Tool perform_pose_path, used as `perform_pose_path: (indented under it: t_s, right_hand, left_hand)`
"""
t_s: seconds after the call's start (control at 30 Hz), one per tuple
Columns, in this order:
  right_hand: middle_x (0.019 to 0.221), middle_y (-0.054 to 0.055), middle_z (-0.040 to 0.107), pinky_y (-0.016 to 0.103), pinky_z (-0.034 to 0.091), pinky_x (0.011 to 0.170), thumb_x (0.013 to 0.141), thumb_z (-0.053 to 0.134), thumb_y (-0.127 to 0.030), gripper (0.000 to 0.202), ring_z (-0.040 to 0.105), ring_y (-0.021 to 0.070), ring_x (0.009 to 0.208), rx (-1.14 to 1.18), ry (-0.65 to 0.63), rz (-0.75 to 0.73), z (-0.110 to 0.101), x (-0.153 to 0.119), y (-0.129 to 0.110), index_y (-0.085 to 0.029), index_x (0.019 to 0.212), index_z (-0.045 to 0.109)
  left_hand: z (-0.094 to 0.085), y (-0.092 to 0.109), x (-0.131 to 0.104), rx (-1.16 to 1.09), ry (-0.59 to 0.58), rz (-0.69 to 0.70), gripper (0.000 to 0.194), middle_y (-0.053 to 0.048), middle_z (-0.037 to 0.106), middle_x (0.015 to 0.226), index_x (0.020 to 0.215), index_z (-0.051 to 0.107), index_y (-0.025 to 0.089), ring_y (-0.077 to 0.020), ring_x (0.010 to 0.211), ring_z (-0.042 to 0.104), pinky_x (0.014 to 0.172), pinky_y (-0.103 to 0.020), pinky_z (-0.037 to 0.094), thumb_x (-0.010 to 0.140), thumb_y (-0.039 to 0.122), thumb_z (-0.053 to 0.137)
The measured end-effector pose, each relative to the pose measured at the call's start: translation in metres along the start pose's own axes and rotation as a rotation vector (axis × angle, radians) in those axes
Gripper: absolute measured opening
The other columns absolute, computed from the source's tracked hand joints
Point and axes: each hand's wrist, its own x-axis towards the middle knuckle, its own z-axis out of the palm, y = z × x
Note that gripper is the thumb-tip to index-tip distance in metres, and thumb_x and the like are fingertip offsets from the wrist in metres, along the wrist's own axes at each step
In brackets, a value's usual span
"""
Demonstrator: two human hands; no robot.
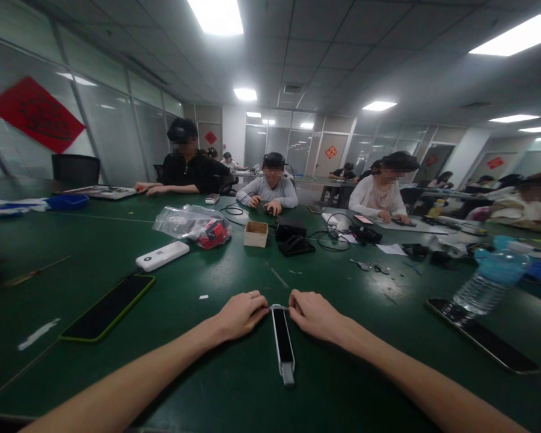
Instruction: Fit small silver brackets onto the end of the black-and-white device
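A narrow device with a black face and white edges lies lengthwise on the green table, a grey piece at its near end. Just left of its far end is my left hand, fingers pinched together on something too small to make out. On the other side, my right hand is closed in the same way, fingertips by the device's far corner. A thin strip seems to run from each set of fingertips to the device's far end; what it is cannot be made out.
A green-edged phone and a white power bank lie left. Farther back are a plastic bag and a small box. A water bottle stands by a dark phone at right. Several people sit beyond.
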Motion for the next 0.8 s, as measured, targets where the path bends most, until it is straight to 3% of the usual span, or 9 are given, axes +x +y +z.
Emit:
perform_pose_path:
  t_s: [0.27,0.4,0.53,0.63,0.8]
  right_hand:
    - [0.093,0.005,0.058,0.028,0.046,0.069,0.093,0.039,-0.033,0.023,0.056,0.0158,0.079,-0.047,0.044,-0.281,0.004,0.004,0.01,-0.018,0.097,0.056]
    - [0.1,0.005,0.057,0.029,0.046,0.076,0.093,0.039,-0.035,0.025,0.055,0.0161,0.087,-0.023,0.059,-0.347,0.001,0.005,0.029,-0.019,0.102,0.056]
    - [0.109,0.008,0.055,0.035,0.044,0.088,0.092,0.04,-0.042,0.033,0.052,0.019,0.1,0.03,0.169,-0.239,0.002,0.007,0.075,-0.017,0.108,0.054]
    - [0.112,0.01,0.054,0.04,0.039,0.094,0.093,0.035,-0.044,0.038,0.049,0.0215,0.106,0.001,0.303,-0.092,0.004,0.007,0.116,-0.015,0.11,0.052]
    - [0.121,0.014,0.051,0.04,0.036,0.097,0.091,0.032,-0.048,0.047,0.045,0.0258,0.114,-0.129,0.374,0.192,0.006,0.002,0.174,-0.014,0.118,0.05]
  left_hand:
    - [-0.001,0.003,-0.001,-0.006,-0.02,-0.028,0.018,-0.004,0.058,0.091,0.097,0.055,0.019,-0.0154,0.078,0.056,0.069,-0.025,0.043,0.092,0.026,0.04]
    - [-0.003,0.003,0.0,-0.015,-0.035,-0.024,0.018,-0.004,0.058,0.094,0.098,0.055,0.019,-0.0156,0.078,0.056,0.07,-0.026,0.043,0.092,0.025,0.039]
    - [-0.005,0.004,-0.001,-0.002,-0.067,-0.04,0.017,-0.004,0.058,0.096,0.099,0.054,0.02,-0.0162,0.081,0.057,0.072,-0.026,0.044,0.091,0.021,0.039]
    - [-0.005,0.005,-0.001,0.006,-0.062,-0.044,0.018,-0.004,0.058,0.096,0.098,0.054,0.019,-0.0165,0.081,0.057,0.073,-0.027,0.044,0.09,0.02,0.038]
    - [-0.005,0.005,-0.001,-0.01,-0.052,-0.039,0.02,-0.005,0.057,0.099,0.102,0.052,0.019,-0.0171,0.083,0.057,0.073,-0.028,0.045,0.092,0.02,0.036]
